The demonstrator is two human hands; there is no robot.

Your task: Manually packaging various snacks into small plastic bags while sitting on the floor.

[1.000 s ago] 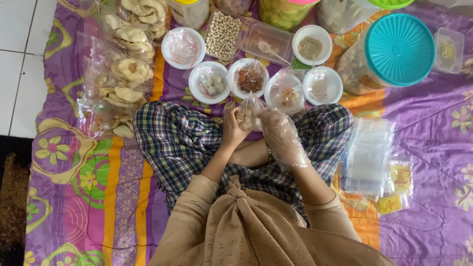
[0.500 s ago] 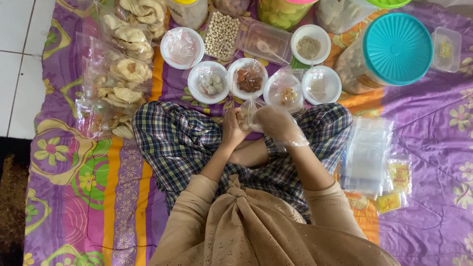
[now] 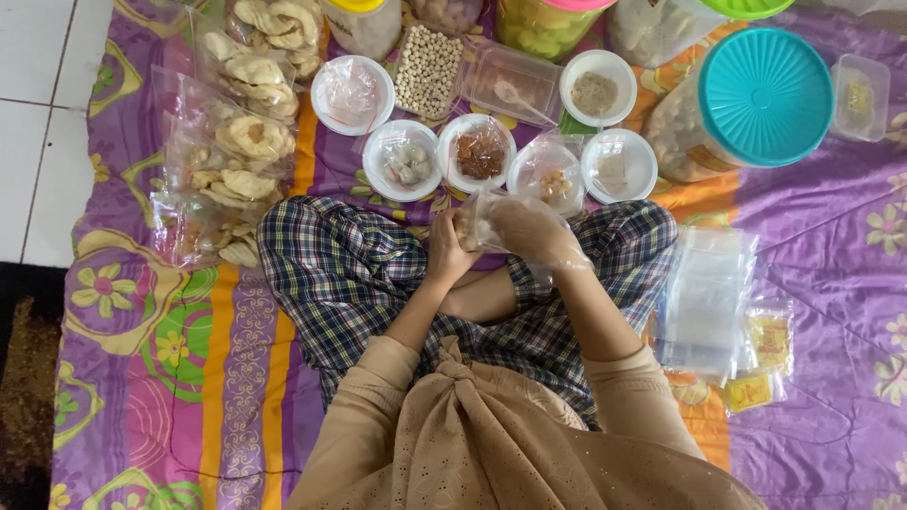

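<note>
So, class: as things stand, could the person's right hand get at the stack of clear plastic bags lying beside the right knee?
Probably yes. The stack of clear plastic bags lies uncovered on the cloth beside the right knee, with nothing between. But the right hand, in a plastic glove, is busy at a small bag with the left hand.

The person sat cross-legged, both arms drawn in front of the body and bent at the elbows, the forearms running forward over the lap and meeting just past the knees. The bare left hand [image 3: 446, 247] was curled, fingers bent inward, its thumb side turned toward the other hand. The right hand [image 3: 522, 229], covered by a loose, clear, crinkled plastic glove, lay close against the left one, fingers curved and pointing left, touching or nearly touching it. Both wrists were bare below beige sleeves pushed up toward the elbows. Whether the fingertips pinched anything could not be made out.
</note>
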